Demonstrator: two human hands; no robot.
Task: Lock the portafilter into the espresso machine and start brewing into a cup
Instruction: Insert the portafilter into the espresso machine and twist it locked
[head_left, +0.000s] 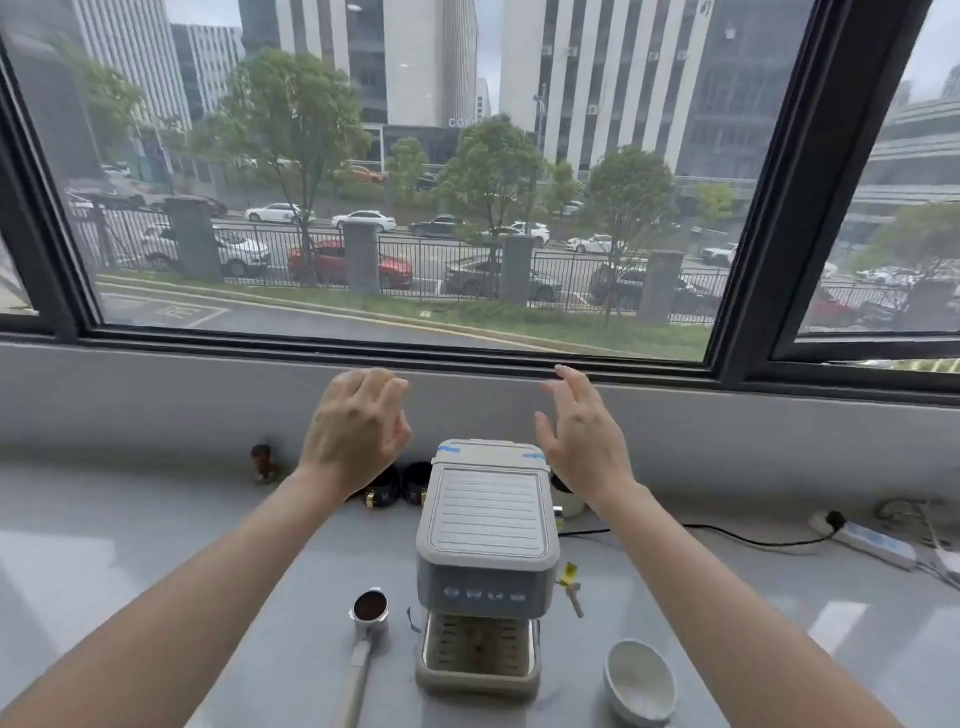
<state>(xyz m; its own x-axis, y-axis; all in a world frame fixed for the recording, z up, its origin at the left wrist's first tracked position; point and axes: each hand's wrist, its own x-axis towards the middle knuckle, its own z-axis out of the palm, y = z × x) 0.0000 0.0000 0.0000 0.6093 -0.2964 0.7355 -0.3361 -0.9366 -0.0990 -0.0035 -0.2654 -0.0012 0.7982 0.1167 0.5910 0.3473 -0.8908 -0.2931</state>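
A pale grey espresso machine stands in the middle of the counter, its drip tray facing me with nothing on it. To its left lies the portafilter, basket filled with dark ground coffee, handle pointing toward me. An empty white cup sits to the machine's right, near the front. My left hand and my right hand are raised above and behind the machine, fingers spread, holding nothing.
A brown tamper stands at the back left by the wall. Two black containers sit behind the machine. A steam wand sticks out on the machine's right. A black cable runs to a power strip at the right.
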